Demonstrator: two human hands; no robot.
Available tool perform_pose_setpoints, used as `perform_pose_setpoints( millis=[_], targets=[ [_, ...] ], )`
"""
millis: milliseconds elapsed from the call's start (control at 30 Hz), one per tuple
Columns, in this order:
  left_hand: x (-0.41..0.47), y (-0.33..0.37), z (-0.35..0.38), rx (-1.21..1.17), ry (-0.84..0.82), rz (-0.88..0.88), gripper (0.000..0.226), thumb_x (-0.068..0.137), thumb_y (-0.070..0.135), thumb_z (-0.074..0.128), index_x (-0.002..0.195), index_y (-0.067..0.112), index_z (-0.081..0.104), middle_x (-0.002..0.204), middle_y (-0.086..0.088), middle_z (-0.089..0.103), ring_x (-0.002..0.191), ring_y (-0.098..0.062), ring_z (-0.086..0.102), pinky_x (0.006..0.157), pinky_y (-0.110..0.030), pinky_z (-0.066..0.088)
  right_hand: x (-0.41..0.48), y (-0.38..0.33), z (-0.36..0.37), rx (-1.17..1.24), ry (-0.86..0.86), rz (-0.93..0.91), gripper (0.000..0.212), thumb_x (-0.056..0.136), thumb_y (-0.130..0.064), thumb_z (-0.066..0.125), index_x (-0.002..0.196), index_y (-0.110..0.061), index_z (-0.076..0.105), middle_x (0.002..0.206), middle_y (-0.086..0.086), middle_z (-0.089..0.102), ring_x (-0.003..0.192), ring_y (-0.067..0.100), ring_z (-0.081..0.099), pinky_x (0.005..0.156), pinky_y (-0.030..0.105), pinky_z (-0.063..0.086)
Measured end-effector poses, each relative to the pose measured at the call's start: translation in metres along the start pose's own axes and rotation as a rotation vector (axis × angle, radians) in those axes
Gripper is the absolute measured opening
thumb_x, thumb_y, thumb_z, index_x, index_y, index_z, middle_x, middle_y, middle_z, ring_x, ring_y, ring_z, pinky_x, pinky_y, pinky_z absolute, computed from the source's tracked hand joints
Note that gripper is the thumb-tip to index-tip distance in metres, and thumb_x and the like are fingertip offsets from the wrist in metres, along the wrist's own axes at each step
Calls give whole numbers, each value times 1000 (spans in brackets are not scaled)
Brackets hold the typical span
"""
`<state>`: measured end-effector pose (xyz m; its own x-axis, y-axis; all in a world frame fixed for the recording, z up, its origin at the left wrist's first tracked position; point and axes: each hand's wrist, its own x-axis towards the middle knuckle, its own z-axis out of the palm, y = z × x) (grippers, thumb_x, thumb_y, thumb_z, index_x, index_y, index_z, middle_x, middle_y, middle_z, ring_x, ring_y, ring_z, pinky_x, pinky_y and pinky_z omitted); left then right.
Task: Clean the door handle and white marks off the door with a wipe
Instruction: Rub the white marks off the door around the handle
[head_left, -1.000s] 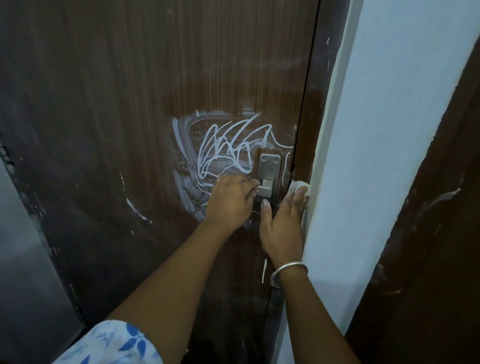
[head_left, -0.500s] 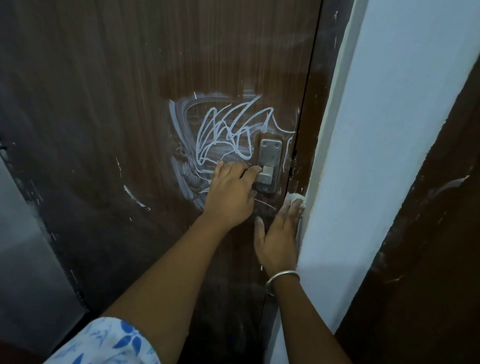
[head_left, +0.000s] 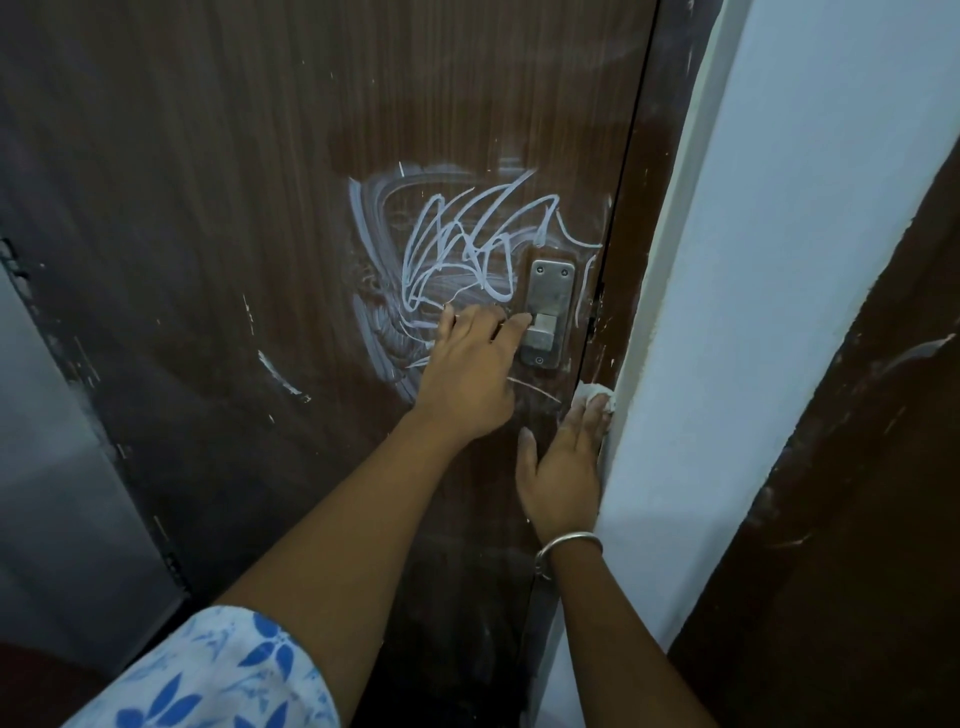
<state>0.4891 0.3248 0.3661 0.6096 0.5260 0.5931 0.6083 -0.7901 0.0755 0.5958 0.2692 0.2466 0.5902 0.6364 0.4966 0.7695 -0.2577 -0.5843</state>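
**A:** Left hand (head_left: 472, 369) curls its fingers over the handle (head_left: 550, 291) at centre frame, apparently gripping it. The lever itself is hidden under them. And the other?

**B:** Right hand (head_left: 563, 462) lies flat with straight fingers, pressing the wipe (head_left: 592, 397) to the edge of the door (head_left: 234, 234), just beside the wall (head_left: 779, 260).

**A:** So what could go wrong?

**B:** The wipe is only pinned under the fingertips, not grasped. A quick stroke may leave it behind or drop it. Those fingertips also sit right at the gap by the wall, and if the door swings they could get pinched.

**A:** And the marks (head_left: 467, 249)?

**B:** They are up and left of the wipe, above the left hand and apart from the wipe. They look smeary, so a loaded wipe might only spread them onto the metal.

**A:** Where is the handle from the wipe?

**B:** Just up and left, near it but not touching. It lies between the two hands.
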Motion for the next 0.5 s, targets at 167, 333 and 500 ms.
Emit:
perform_pose_setpoints(
  millis=[167, 333, 500],
  targets=[
    [-1, -1, 0, 13, -17, 6, 77, 77, 15, 61, 145, 17, 25, 138, -6, 37, 136, -26, 22, 117, -48, 1, 33, -24, -21, 25, 106, -61, 79, 94, -41, 43, 148, -5, -2, 156, 10, -15, 142, 22, -13, 113, 48, 26],
    [-2, 1, 0, 5, -21, -9, 77, 77, 15, 59, 145, 16, 24, 138, -7, 36, 137, -27, 21, 117, -48, 1, 34, -21, -22, -49, 94, -89, 79, 91, -25, 50, 147, 0, 0, 156, 15, -10, 144, 29, -7, 115, 48, 22],
    [-3, 3, -3, 13, -42, -10, 78, 77, 16, 60, 146, 15, 23, 140, -9, 35, 137, -28, 21, 118, -48, 4, -6, 1, 0, -76, -46, 32, 83, 88, -28, 51, 147, -2, -1, 156, 13, -13, 145, 27, -6, 112, 46, 29]
  ],
)
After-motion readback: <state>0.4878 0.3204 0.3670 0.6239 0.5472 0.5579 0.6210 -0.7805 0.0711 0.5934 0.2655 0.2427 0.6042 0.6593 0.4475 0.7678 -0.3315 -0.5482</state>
